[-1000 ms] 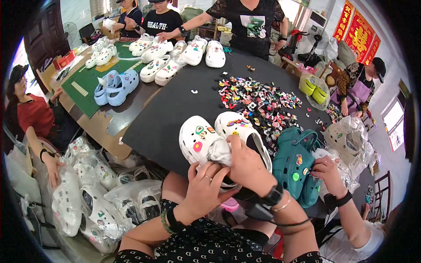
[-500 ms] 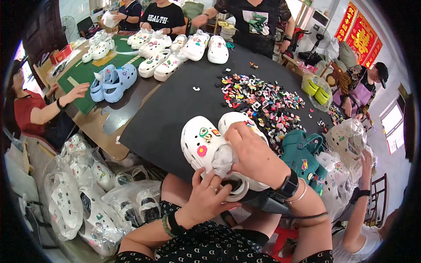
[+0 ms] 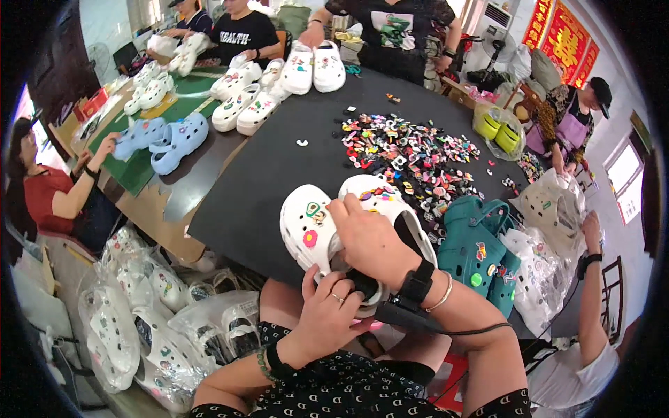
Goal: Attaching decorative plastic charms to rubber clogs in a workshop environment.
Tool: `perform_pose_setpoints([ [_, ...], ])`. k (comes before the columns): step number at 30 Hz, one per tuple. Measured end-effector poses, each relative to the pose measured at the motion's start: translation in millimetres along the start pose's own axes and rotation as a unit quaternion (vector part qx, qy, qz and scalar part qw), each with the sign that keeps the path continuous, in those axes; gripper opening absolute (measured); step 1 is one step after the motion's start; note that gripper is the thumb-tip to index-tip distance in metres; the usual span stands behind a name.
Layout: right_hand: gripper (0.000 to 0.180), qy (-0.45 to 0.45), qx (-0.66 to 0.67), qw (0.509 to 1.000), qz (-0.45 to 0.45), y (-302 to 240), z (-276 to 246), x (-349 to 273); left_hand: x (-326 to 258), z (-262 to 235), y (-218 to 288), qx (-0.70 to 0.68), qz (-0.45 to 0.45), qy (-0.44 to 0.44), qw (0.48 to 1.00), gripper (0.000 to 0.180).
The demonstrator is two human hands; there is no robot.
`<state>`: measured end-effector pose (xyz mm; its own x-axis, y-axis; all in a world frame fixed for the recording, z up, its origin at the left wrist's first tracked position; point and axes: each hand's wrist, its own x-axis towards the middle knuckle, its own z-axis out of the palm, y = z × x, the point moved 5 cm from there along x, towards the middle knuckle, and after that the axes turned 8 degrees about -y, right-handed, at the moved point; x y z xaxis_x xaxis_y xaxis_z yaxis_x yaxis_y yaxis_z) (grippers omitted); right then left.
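Observation:
A white clog [image 3: 298,221] with a pink flower and other charms on its upper tilts at the table's near edge. My left hand [image 3: 326,306] is closed round its heel end, the fingers bent against the side. My right hand [image 3: 373,244] reaches over the same clog's opening, fingers curled on the upper beside the charms; its thumb is hidden. A second white clog [image 3: 369,187] with colourful charms lies just beyond, partly behind my right hand. Further off spreads a heap of loose charms [image 3: 411,157].
Teal clogs [image 3: 465,240] and bagged white clogs [image 3: 536,272] stand at the right. Bagged clogs [image 3: 164,341] fill the lower left. Blue clogs [image 3: 178,143], more white clogs [image 3: 300,70] and yellow-green clogs [image 3: 498,131] sit further off. Several people work around the table.
My right hand has moved left onto the clog's upper; the crumpled white stuffing between my hands is no longer plainly visible. At the left, a person's hand has shifted a blue clog.

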<state>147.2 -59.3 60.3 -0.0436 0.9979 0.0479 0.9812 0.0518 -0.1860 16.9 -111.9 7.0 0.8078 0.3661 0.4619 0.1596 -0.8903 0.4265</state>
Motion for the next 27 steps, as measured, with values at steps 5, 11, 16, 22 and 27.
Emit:
perform_pose_setpoints([
  [5, 0.051, 0.013, 0.070, 0.992, -0.101, -2, -40, -46, 1, 3, 15, 0.048, -0.020, -0.049, 0.997, 0.049],
  [11, 0.057, -0.094, -0.053, 0.992, 0.063, 29, -50, -127, 7, -7, 14, 0.046, -0.005, -0.077, 0.996, 0.041],
  [16, 0.065, -0.042, -0.148, 0.985, 0.081, 28, -21, -137, 6, -13, 6, -0.013, -0.014, -0.072, 0.997, 0.038],
  [22, 0.042, 0.045, 0.039, 0.998, 0.006, 23, -16, -129, 6, -32, -7, -0.027, 0.025, -0.141, 0.989, 0.034],
  [27, 0.038, 0.025, 0.090, 0.995, 0.040, -28, -7, -104, 0, -103, -32, 0.115, 0.018, -0.175, 0.978, 0.024],
])
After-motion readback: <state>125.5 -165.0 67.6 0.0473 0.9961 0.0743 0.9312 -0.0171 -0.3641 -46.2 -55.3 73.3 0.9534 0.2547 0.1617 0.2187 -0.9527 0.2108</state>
